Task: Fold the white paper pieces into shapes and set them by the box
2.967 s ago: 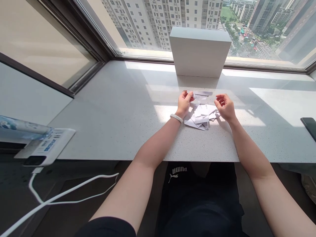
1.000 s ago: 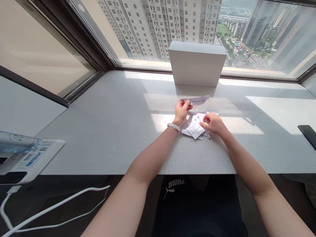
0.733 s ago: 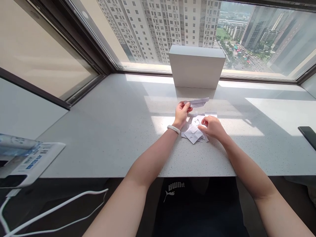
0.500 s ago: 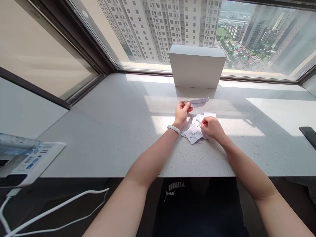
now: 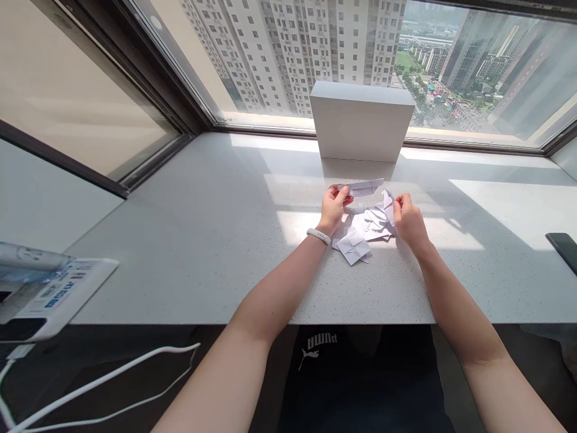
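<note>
Paper strip (image 5: 366,187) partly behind left fingers (image 5: 339,193)

"How many hands are there in front of the white box (image 5: 362,123)?"

"Two: the left hand (image 5: 333,210) and the right hand (image 5: 409,218). There's one wristband (image 5: 318,236) too."

"And the paper?"

"One folded paper strip (image 5: 364,187) in the left hand, one creased paper piece (image 5: 387,207) in the right, and a heap of paper scraps (image 5: 365,225) before the box, too overlapped to count."

"What else is on the surface (image 5: 202,276)?"

"One phone (image 5: 562,249) well right of the box, and one printed white package (image 5: 56,294) well left of it. One white cable (image 5: 99,385) hangs below, also left of it."
</note>
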Demonstrator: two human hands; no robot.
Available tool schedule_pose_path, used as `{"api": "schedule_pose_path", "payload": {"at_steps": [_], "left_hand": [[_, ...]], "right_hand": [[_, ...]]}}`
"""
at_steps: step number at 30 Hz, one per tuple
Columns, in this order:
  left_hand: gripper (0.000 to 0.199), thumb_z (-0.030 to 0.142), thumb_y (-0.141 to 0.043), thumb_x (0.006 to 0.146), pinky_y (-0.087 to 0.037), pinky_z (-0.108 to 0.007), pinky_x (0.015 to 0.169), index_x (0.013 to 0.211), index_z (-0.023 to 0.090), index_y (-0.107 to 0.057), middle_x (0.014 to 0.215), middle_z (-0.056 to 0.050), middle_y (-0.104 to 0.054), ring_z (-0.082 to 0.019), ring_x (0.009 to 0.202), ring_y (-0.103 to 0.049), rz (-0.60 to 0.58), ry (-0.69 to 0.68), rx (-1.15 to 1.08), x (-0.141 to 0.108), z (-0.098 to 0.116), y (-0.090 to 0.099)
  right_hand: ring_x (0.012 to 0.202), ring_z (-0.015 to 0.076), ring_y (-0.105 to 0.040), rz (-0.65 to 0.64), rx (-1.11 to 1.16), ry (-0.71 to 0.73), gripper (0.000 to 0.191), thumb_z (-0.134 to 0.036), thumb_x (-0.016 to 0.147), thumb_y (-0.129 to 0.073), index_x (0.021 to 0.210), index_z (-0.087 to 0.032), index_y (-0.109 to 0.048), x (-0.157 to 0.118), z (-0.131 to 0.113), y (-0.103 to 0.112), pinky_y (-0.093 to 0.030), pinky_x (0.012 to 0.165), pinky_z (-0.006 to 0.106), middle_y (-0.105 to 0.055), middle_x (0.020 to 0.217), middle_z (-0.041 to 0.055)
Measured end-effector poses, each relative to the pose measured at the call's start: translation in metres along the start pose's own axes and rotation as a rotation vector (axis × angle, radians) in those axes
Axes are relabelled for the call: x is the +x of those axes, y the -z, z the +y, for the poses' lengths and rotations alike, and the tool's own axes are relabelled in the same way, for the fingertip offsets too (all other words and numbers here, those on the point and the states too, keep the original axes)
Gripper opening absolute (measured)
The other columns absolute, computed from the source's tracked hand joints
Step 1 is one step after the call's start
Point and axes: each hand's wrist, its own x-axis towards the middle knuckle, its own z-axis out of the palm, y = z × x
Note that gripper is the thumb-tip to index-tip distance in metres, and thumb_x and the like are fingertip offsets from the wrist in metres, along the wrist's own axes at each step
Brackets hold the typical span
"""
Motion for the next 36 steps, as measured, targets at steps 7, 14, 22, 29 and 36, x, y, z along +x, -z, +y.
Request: {"api": "schedule_pose_path", "payload": {"at_steps": [7,14,22,29,36], "left_hand": [[0.029,0.012,-0.076,0.121,-0.066,-0.027,0.095,0.097,0.023,-0.065,0.087,0.003,-0.071,-0.011,0.080,-0.073,-0.015,0.004,0.017,-0.002,0.002,0.000],[0.025,0.011,-0.076,0.121,-0.064,-0.026,0.095,0.100,0.022,-0.070,0.089,0.001,-0.075,-0.012,0.081,-0.074,-0.033,-0.008,0.064,-0.007,0.002,-0.003],[0.027,0.010,-0.080,0.120,-0.065,-0.030,0.089,0.096,0.021,-0.074,0.086,-0.002,-0.080,-0.015,0.081,-0.077,-0.163,-0.025,0.126,-0.010,-0.003,-0.007],[0.012,0.012,-0.084,0.117,-0.066,-0.028,0.083,0.110,0.021,-0.083,0.087,-0.002,-0.081,-0.016,0.081,-0.078,-0.338,-0.011,0.152,-0.014,-0.007,-0.006],[0.012,0.023,-0.082,0.120,-0.069,-0.030,0.089,0.130,0.024,-0.087,0.089,-0.002,-0.081,-0.017,0.083,-0.080,-0.418,-0.032,0.178,-0.014,-0.007,-0.001]], "right_hand": [[0.081,0.0269,-0.063,-0.170,0.087,-0.083,0.019,-0.044,0.115,-0.064,0.105,-0.030,-0.056,0.005,0.011,-0.002,-0.053,0.079,0.043,-0.078,0.104,0.0093],[0.094,0.0269,-0.069,-0.264,0.155,-0.164,0.006,-0.030,0.105,-0.072,0.106,-0.027,-0.067,0.002,-0.008,0.013,-0.059,0.076,0.041,-0.079,0.120,0.0123],[0.087,0.0223,-0.073,-0.265,0.376,-0.103,0.024,-0.042,0.097,-0.086,0.112,-0.025,-0.079,0.005,-0.007,0.013,-0.065,0.074,0.039,-0.086,0.116,0.0106],[0.088,0.0249,-0.080,-0.132,0.355,0.011,0.023,-0.041,0.097,-0.086,0.112,-0.025,-0.092,0.005,-0.009,0.008,-0.069,0.076,0.042,-0.092,0.108,0.0108],[0.097,0.0270,-0.086,-0.105,0.335,0.048,0.019,-0.034,0.097,-0.086,0.111,-0.024,-0.095,0.005,-0.006,-0.002,-0.075,0.094,0.048,-0.096,0.120,0.0117]]}}
